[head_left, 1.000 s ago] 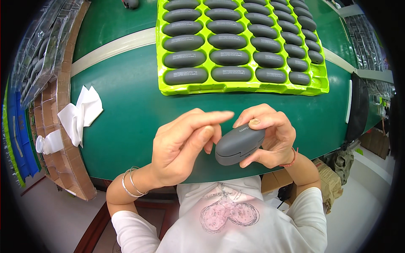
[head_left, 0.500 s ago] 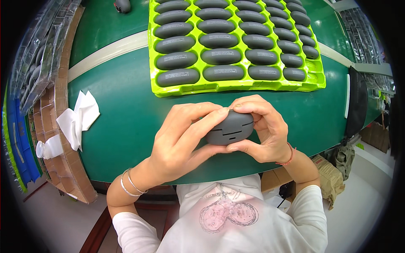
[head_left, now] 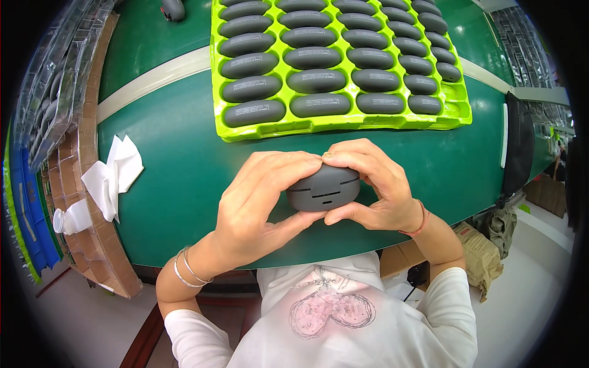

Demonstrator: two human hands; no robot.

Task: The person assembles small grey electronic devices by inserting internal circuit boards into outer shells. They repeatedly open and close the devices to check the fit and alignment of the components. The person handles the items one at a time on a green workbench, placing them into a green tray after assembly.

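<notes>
Between both hands I hold a dark grey, rounded earbud case [head_left: 324,189], its lid closed, with a seam, a slot and a small port on the side toward me. My left hand [head_left: 261,199] grips its left end, fingers on top and thumb underneath. My right hand [head_left: 377,190] pinches the right end the same way. Beyond the hands lies a bright green tray [head_left: 270,130] with rows of similar grey cases [head_left: 319,105] in its pockets. The case is above the near part of the green table [head_left: 178,178].
White crumpled cloths [head_left: 113,175] and a small white bottle [head_left: 72,218] are at the left, by a cardboard divider box [head_left: 116,257]. Stacked clear trays [head_left: 58,80] stand behind it. Another dark grey object [head_left: 173,9] lies at the far left. A black bag [head_left: 519,147] hangs at the right edge.
Both hands and the case have shifted slightly left. The case has turned from a tilt to nearly level, its port side still toward me.
</notes>
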